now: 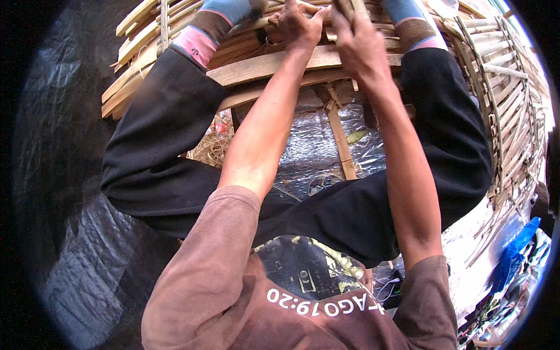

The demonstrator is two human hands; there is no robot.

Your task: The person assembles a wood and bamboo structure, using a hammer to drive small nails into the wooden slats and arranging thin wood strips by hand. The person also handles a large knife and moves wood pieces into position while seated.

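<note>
1. While reaching forward between bent knees in black trousers (157,122), holds the left hand (298,28) just beside the right hand (360,44), above wooden slats (131,90).
2. Has the left hand partly curled, with the thumb turned toward the other grip, near a thin pale stick (312,6); cannot tell whether pinching it or only resting against it.
3. Has the right hand closed around a narrow piece of wood (358,8), seen poking out past the fingers toward the upper edge; somewhat blurred there.
4. Braces socked feet to either side of the grip: beside the left hand in a striped sock (195,45), beside the right hand in a matching sock (411,26).
5. Just nearer the body than both hands, crosses a curved pale board (256,71) with both forearms.
6. Farther below the grip, between the forearms, shows a silvery sheet (303,137) under an upright wooden strip (338,137).
7. Well right of the right hand, shows a slatted lattice (504,70); well left of the left hand, a dark sheet (64,175).
</note>
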